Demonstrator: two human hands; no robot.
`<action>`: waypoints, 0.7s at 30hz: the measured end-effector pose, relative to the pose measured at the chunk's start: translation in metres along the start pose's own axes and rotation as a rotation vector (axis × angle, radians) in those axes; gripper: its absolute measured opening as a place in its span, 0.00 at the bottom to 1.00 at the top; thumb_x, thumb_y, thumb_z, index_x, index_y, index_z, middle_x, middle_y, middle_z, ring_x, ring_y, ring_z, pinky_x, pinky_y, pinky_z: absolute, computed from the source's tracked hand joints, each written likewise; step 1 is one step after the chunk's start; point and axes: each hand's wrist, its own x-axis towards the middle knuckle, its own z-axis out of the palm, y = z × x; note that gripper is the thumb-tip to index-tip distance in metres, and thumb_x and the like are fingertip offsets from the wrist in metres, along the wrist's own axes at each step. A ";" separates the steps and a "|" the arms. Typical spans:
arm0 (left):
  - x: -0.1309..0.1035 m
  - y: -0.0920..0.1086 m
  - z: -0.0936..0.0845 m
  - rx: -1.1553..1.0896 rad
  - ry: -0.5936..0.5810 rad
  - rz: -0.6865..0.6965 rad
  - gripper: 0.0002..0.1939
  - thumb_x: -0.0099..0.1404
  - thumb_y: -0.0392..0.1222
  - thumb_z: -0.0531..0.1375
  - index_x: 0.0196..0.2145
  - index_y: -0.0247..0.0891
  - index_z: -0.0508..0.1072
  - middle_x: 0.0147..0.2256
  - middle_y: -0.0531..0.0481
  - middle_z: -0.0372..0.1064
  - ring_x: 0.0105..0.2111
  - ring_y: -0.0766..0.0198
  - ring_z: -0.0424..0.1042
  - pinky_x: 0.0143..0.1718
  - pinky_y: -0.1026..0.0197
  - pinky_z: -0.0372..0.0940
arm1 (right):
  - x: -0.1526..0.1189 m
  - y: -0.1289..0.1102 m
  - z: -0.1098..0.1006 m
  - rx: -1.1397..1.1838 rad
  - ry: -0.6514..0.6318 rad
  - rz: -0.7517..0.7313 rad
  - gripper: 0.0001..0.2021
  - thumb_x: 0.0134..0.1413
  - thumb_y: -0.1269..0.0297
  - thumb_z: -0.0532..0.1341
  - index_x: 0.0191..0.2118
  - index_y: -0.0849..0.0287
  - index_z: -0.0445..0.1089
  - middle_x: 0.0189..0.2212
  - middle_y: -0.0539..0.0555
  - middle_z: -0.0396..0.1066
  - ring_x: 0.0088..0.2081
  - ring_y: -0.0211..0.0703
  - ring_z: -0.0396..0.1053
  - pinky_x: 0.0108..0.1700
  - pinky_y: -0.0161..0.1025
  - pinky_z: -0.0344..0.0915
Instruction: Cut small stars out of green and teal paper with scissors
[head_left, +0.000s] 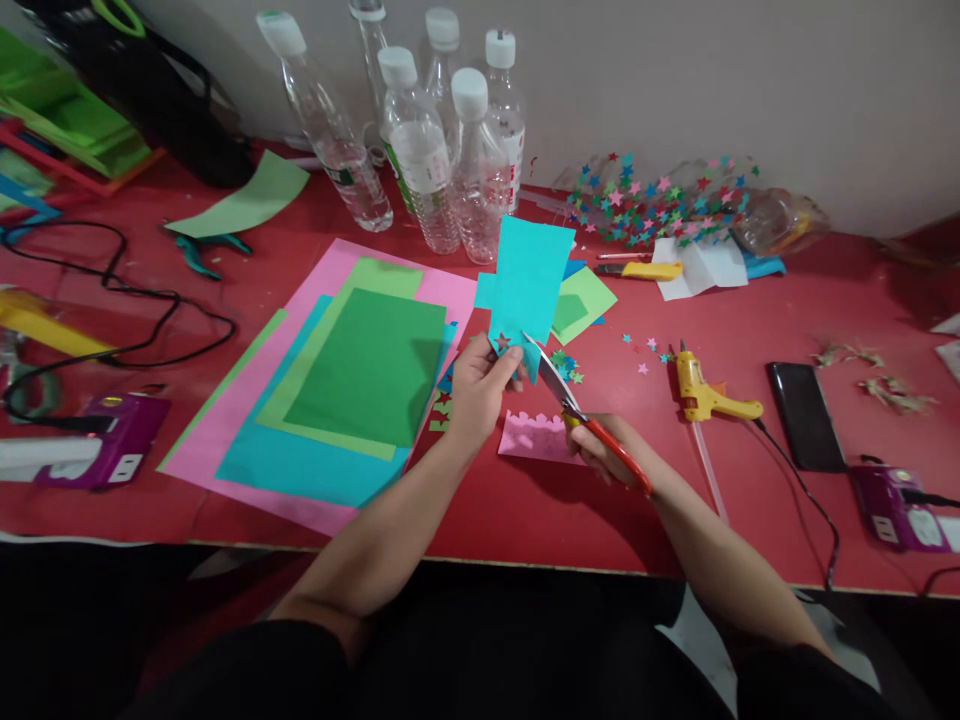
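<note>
My left hand (480, 385) pinches the lower edge of a turquoise paper (531, 270) that has a star-shaped hole near my thumb. My right hand (604, 445) is wrapped round the red handles of a pair of scissors (561, 385), whose blades meet the paper's lower edge. Below the blades lies a pink paper strip (536, 437) with a jagged upper edge. Small cut stars (566, 365) in blue and green are scattered just behind the scissors. A light green sheet (589, 300) lies behind the turquoise paper.
Stacked coloured sheets (367, 365) lie on the left. Plastic bottles (424, 165) stand at the wall, and a star-covered bottle (660, 200) lies beside them. To the right are a yellow cutter (652, 271), a glue gun (701, 390) with a cable, and a black phone (806, 415).
</note>
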 end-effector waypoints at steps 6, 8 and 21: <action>0.001 -0.001 -0.001 -0.004 -0.013 -0.005 0.07 0.60 0.43 0.61 0.29 0.37 0.69 0.20 0.57 0.68 0.18 0.75 0.65 0.19 0.71 0.61 | 0.002 0.000 0.005 0.013 0.039 0.062 0.21 0.50 0.44 0.57 0.23 0.57 0.57 0.10 0.41 0.52 0.10 0.30 0.52 0.14 0.30 0.49; 0.001 -0.001 -0.001 -0.006 -0.013 -0.011 0.07 0.60 0.43 0.61 0.29 0.37 0.69 0.20 0.57 0.67 0.18 0.75 0.65 0.19 0.71 0.62 | 0.002 0.000 0.005 0.011 0.046 0.058 0.21 0.50 0.44 0.57 0.23 0.57 0.57 0.09 0.41 0.52 0.10 0.30 0.52 0.14 0.30 0.49; 0.009 -0.003 -0.002 -0.132 -0.029 -0.076 0.07 0.57 0.42 0.63 0.29 0.37 0.69 0.19 0.57 0.67 0.16 0.75 0.64 0.16 0.72 0.59 | 0.009 0.003 0.000 -0.057 0.052 -0.035 0.22 0.50 0.41 0.57 0.23 0.56 0.57 0.09 0.42 0.52 0.10 0.32 0.53 0.14 0.31 0.48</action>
